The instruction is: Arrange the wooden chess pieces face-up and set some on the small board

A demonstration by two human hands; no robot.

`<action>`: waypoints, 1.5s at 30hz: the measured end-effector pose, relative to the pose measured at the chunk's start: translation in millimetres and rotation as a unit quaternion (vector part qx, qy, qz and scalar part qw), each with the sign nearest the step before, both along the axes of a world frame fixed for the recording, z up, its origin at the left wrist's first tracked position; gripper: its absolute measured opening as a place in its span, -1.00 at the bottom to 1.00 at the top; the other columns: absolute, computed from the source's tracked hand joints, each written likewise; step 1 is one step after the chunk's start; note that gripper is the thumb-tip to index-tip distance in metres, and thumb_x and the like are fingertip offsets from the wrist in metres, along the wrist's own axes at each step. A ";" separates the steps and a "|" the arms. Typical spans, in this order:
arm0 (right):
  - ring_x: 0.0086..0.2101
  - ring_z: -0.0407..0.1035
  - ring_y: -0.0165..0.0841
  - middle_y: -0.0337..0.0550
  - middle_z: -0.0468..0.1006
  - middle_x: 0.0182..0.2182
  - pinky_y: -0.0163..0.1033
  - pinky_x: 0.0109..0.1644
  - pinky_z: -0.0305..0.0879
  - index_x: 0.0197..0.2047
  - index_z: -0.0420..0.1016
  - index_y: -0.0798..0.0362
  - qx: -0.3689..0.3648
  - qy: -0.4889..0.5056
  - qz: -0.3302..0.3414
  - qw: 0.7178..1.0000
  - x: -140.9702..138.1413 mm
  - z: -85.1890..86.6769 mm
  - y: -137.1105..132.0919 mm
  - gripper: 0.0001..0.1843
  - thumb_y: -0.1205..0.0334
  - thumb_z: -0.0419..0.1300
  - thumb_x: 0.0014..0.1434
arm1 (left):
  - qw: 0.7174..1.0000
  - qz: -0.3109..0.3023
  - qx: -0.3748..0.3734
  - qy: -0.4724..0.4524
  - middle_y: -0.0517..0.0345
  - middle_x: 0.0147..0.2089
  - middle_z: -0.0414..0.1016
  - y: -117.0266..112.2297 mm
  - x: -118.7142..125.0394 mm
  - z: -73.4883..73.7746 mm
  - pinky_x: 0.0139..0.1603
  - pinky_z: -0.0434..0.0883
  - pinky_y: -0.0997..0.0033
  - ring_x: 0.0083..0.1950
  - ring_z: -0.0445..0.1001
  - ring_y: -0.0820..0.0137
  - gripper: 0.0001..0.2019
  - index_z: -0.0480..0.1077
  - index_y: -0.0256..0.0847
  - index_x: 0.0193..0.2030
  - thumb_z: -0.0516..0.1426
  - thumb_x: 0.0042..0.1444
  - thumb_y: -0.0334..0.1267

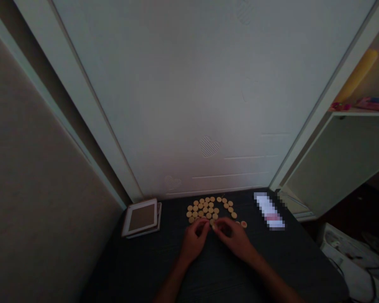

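Note:
Several round wooden discs (205,210) lie close together in rows on the dark table, just beyond my hands. To their right, more discs (230,210) form a loose curve. My left hand (192,242) is closed in a pinch at the near edge of the group; what its fingertips hold is too small to make out. Facing it, my right hand (236,240) pinches a small wooden disc (212,226) between thumb and fingers. Past the right knuckles rests a disc with a reddish mark (244,224), beside another partly hidden one.
Stacked framed panels (142,218) sit at the table's left. A blurred pale rectangular item (269,210) lies at the right. Behind the dark table (164,261) rises a white panel (183,105). A white box-like object (350,261) stands lower right, with a shelf (360,113) above.

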State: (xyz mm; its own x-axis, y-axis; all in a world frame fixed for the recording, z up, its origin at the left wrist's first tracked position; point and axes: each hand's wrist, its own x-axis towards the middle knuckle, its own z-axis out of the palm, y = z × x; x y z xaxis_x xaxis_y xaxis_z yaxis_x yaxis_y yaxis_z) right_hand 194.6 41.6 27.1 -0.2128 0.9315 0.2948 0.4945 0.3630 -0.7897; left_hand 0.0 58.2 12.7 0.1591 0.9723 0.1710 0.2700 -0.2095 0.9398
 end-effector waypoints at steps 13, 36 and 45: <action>-0.03 0.56 -0.10 -0.01 0.65 -0.04 0.03 0.12 0.45 0.03 0.58 -0.04 -0.178 0.294 0.055 0.937 -9.1 -28.7 -24.9 -0.59 -0.14 0.25 0.29 | 0.995 -0.072 -0.001 0.074 0.15 -0.13 0.70 -32.0 2.8 12.9 -0.08 0.49 0.37 -0.15 0.63 0.29 -0.75 0.56 -0.06 -0.01 0.11 0.37 -0.06; -0.12 0.57 -0.18 -0.09 0.66 -0.09 -0.09 0.00 0.49 0.04 0.58 -0.08 -0.083 0.196 -0.021 0.977 -13.3 -30.7 -31.0 -0.69 -0.02 0.24 0.32 | 0.995 -0.079 -0.063 -0.011 0.09 -0.10 0.71 -30.6 -1.3 9.7 0.02 0.51 0.27 -0.06 0.66 0.21 -0.73 0.50 -0.08 0.04 0.22 0.27 -0.07; -0.25 0.55 -0.26 -0.10 0.64 -0.21 -0.18 -0.14 0.50 -0.05 0.50 -0.01 -0.083 0.196 -0.016 0.977 -18.7 -30.8 -36.1 -0.73 0.03 0.30 0.27 | 0.997 -0.061 -0.038 0.010 0.10 -0.15 0.67 -30.4 -0.8 10.8 -0.01 0.50 0.31 -0.09 0.62 0.25 -0.79 0.52 -0.11 -0.11 0.16 0.32 -0.06</action>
